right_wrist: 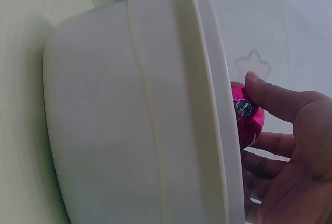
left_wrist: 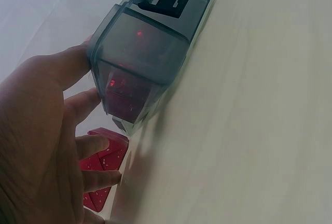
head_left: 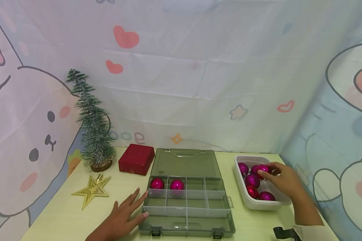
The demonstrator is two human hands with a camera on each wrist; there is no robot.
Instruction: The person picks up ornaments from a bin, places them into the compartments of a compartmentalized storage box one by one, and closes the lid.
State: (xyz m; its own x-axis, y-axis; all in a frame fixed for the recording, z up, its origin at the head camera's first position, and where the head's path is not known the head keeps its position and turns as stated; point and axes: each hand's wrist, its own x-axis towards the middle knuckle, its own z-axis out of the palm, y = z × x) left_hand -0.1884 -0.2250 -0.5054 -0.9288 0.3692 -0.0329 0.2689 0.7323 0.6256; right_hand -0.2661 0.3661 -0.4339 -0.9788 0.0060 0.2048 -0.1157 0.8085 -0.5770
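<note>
My right hand (head_left: 285,179) pinches a shiny magenta bauble (head_left: 263,169) between thumb and fingers over the white tub (head_left: 260,205). The right wrist view shows the same bauble (right_wrist: 249,123), its silver cap turned toward the camera, partly behind the tub's rim. Several other baubles lie in the tub, among them a glittery purple one (head_left: 252,181) and a red one (head_left: 252,191). With fingers spread, my left hand (head_left: 120,217) touches the left side of the divided plastic box (head_left: 208,222). Two shiny baubles, one (head_left: 157,183) and another (head_left: 177,186), sit in its back-row compartments.
Behind the box its lid (head_left: 185,164) lies folded back. A dark red box (head_left: 136,159) stands at the back left, beside a small frosted tree (head_left: 96,134). In front of the tree lies a gold star (head_left: 93,190). Printed cloth (head_left: 181,83) encloses the table.
</note>
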